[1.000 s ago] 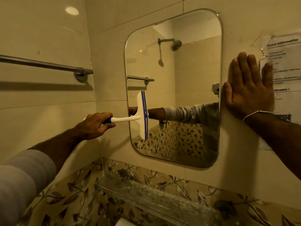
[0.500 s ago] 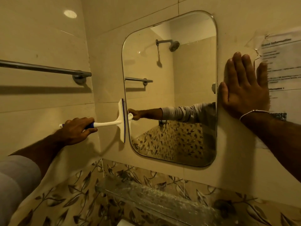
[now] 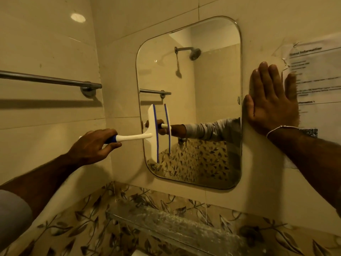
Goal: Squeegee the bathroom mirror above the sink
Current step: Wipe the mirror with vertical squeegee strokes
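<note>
So the left hand (image 3: 94, 145) has its fingers wrapped round the blue-and-white handle of the squeegee (image 3: 147, 132), and the head stands upright with its blue blade edge against the mirror (image 3: 203, 108), down in the lower left part of the glass near the edge. Can't honestly tell how hard the blade presses, only that it meets its own reflection there. The butt end of the handle is mostly buried in the palm, just a pale tip poking out behind the hand.

The right hand (image 3: 273, 102) lies flat on the wall tile just beside the mirror's right edge, fingers straight and together, gripping nothing. There's a thin bracelet (image 3: 280, 129) at the wrist. The little finger overlaps a paper notice (image 3: 317, 74) stuck to the wall; its print is too blurry to read and it runs off the right side of the frame.

A towel bar (image 3: 48, 80) sits on the left wall, cut off at the left edge. Below the mirror there's a glass shelf (image 3: 166, 220), kind of cloudy and hard to make out. The sink itself is barely visible, maybe a white sliver at the bottom edge.
</note>
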### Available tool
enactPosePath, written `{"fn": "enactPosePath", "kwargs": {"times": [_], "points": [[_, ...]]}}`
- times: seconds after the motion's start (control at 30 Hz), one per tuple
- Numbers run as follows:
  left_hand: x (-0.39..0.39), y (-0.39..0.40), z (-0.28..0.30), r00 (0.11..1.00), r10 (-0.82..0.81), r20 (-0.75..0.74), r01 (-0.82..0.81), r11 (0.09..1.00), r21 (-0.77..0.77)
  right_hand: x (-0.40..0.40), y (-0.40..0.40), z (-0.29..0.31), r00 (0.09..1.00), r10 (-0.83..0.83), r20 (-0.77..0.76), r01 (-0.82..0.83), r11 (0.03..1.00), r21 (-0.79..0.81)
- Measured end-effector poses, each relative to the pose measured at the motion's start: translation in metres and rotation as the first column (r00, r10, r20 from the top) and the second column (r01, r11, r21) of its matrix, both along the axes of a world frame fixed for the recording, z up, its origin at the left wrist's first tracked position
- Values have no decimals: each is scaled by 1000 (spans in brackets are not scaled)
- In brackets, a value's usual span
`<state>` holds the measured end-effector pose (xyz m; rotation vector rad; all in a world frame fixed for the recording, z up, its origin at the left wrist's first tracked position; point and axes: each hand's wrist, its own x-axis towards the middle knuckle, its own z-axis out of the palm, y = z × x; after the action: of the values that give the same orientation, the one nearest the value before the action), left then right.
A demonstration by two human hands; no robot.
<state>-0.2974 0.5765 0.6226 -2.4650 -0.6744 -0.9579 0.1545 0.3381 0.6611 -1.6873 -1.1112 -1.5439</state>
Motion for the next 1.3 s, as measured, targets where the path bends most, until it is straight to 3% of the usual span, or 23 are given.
{"fn": "enactPosePath", "kwargs": {"times": [0.3, 0.53, 1.3], "points": [[90, -57, -3, 964, -265, -32, 267, 962, 63, -1, -1, 0, 1000, -23, 5, 23, 1000, -5], [145, -84, -13, 926, -372, -58, 376, 924, 74, 0, 0, 1, 999, -31, 5, 31, 999, -11], [172, -66, -48, 933, -357, -31, 354, 932, -70, 0, 0, 1, 999, -35, 8, 35, 999, -7]]}}
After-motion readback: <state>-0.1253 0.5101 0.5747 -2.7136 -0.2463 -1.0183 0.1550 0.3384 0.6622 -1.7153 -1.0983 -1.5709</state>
